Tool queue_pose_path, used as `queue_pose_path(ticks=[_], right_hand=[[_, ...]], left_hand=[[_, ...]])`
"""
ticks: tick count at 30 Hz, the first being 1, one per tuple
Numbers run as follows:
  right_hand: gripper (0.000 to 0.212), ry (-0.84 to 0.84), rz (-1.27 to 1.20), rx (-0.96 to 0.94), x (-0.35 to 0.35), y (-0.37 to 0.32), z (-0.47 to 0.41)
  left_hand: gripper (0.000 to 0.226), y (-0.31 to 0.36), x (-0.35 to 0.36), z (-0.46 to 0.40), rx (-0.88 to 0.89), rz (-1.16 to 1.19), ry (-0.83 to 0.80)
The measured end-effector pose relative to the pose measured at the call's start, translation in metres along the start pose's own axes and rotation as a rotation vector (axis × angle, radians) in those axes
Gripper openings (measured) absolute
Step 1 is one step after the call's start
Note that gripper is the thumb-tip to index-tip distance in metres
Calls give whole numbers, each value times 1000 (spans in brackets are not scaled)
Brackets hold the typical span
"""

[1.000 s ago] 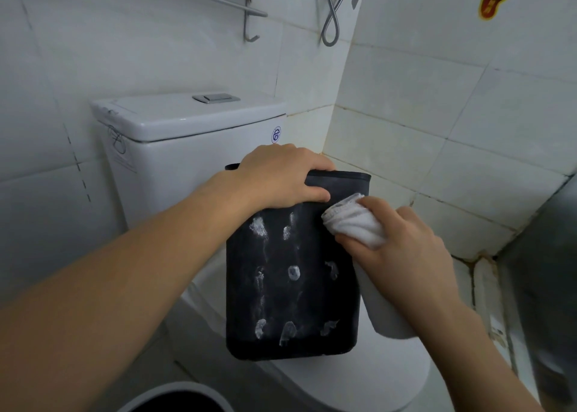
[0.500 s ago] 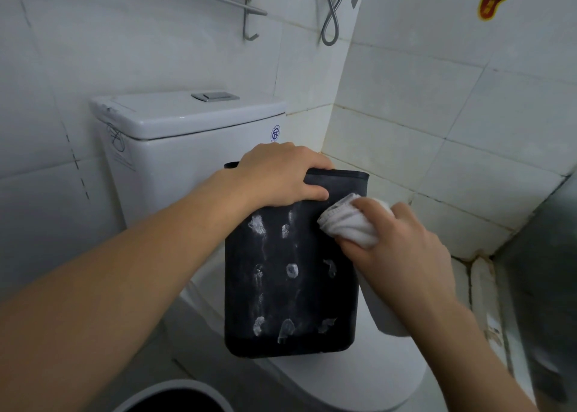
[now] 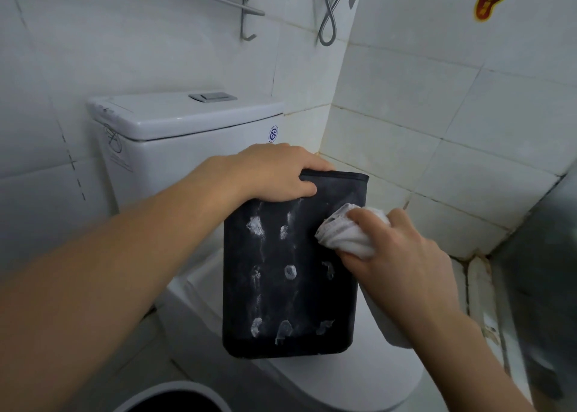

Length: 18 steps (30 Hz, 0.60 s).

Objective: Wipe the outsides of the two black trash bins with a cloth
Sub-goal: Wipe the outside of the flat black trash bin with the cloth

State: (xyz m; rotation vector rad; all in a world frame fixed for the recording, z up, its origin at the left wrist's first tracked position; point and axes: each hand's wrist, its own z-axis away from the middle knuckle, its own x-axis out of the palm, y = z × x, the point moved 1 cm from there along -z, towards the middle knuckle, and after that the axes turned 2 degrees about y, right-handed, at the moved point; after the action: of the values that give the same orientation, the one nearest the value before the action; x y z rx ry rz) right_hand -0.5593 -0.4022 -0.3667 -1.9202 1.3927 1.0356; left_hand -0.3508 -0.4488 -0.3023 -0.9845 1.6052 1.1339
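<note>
Bin (image 3: 290, 271) looks light and stiff, so my left hand (image 3: 274, 174) grips its far rim while my right hand (image 3: 402, 255) clutches the soft cloth (image 3: 343, 233) against its right side.

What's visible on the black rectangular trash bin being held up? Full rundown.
The black rectangular trash bin looks like matte plastic, with rounded corners and a banded rim. It is held upright above the white toilet seat. White smudges and streaks dot its facing side. The left hand grips its rim; the right hand presses a bunched white cloth against its upper right.
</note>
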Motion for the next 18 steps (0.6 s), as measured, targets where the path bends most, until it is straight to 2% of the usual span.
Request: queue_pose_path(ticks=[8,11,15,18], right_hand=[[43,52,-154,193,0,0,-30],[41,41,-84,163,-3,-5,-22],[41,-54,7,17,0,-21,2],[40,-32,-31,49,-1,-19,-1]], left_hand=[[49,-2,4,1,-4,-3,49],[47,-4,6,1,-20,-6,70],[46,-4,5,3,-29,5,78],[45,-3,5,5,-16,11,85]])
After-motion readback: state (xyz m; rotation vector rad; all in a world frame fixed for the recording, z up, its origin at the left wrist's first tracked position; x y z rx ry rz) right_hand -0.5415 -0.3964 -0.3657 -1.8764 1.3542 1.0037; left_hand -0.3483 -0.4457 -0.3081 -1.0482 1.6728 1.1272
